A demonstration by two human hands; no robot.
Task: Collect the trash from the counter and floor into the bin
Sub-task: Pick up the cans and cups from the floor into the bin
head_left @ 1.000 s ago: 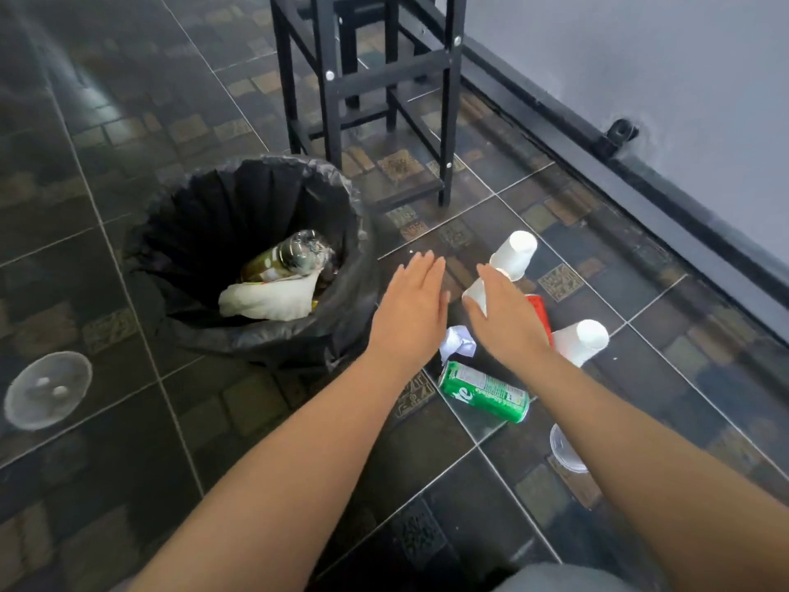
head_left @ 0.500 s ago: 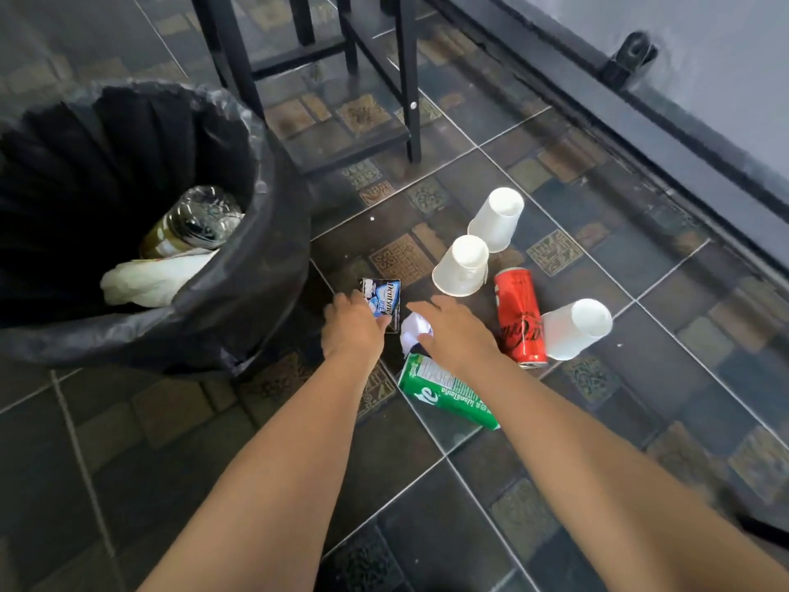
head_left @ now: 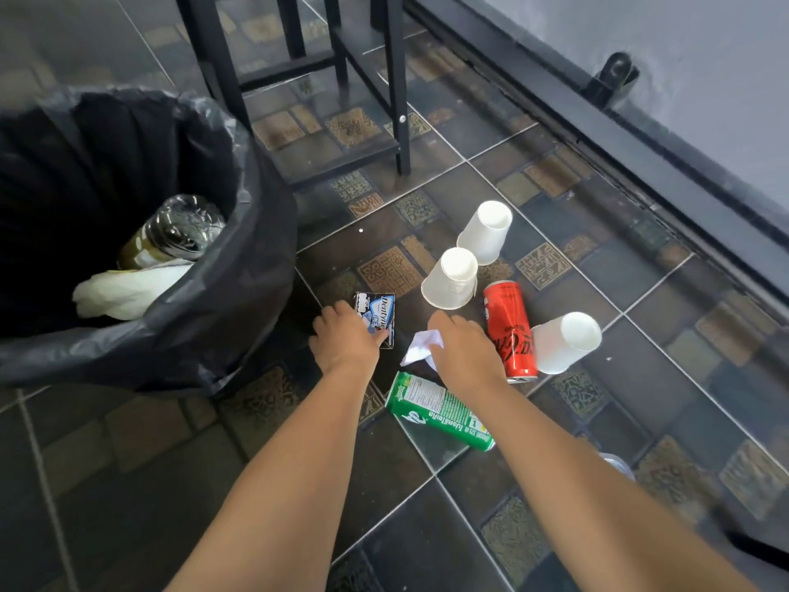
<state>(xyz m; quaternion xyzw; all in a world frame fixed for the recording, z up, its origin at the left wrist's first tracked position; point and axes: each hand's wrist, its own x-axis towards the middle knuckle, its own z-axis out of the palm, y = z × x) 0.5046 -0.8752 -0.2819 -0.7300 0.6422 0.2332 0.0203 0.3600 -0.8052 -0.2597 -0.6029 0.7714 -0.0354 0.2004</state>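
A bin (head_left: 239,318) lined with a black bag stands at the left, holding a plastic bottle (head_left: 175,235) and white paper (head_left: 128,290). On the tiled floor my left hand (head_left: 346,341) closes its fingers on a blue gum packet (head_left: 378,314). My right hand (head_left: 463,350) rests over a crumpled white paper (head_left: 420,348), fingers curled on it. Around them lie a red can (head_left: 508,331), a green can (head_left: 439,410) and three white paper cups (head_left: 450,279) (head_left: 486,232) (head_left: 563,341).
A black metal stool frame (head_left: 397,91) stands behind the trash. A dark skirting rail (head_left: 597,134) and grey wall run along the right. A clear plastic lid (head_left: 619,465) peeks out beside my right forearm.
Both hands have dropped from above the cups down to the floor. The left one has reached the gum packet, the right one the crumpled paper. The view moved closer.
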